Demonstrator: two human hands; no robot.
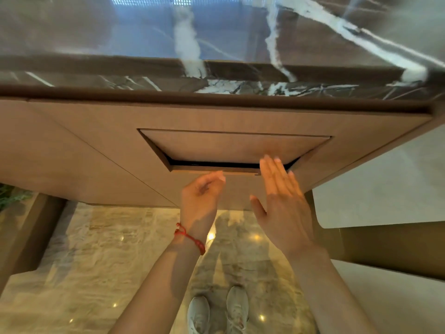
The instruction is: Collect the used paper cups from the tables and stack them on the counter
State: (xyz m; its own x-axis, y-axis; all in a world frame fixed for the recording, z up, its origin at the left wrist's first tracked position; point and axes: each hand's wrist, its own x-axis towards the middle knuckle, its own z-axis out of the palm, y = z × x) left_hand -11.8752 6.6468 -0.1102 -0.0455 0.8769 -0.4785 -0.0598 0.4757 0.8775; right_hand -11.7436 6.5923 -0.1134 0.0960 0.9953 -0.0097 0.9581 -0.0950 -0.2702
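Two hands working at tan wooden swing flap [231, 147] in front of dark marble-topped bench [216, 44]. Right hand [280, 189] pressing flap inward, fingers straight, flat. Left hand [202, 196] hovering beside, loosely curled, holding nothing. No paper cups showing; whereabouts unclear. Likely disposing step; next, fetching more cups.

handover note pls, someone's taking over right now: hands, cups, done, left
Right hand: flat, straight fingers pressing the swing flap in the counter front, tilted in with a dark gap below it.
Left hand: loosely curled just below the flap, holding nothing.
Cups: none in view, neither in hand nor on the marble countertop.
Done: cannot tell from this view.
Left: find the cups and stack them on the counter.
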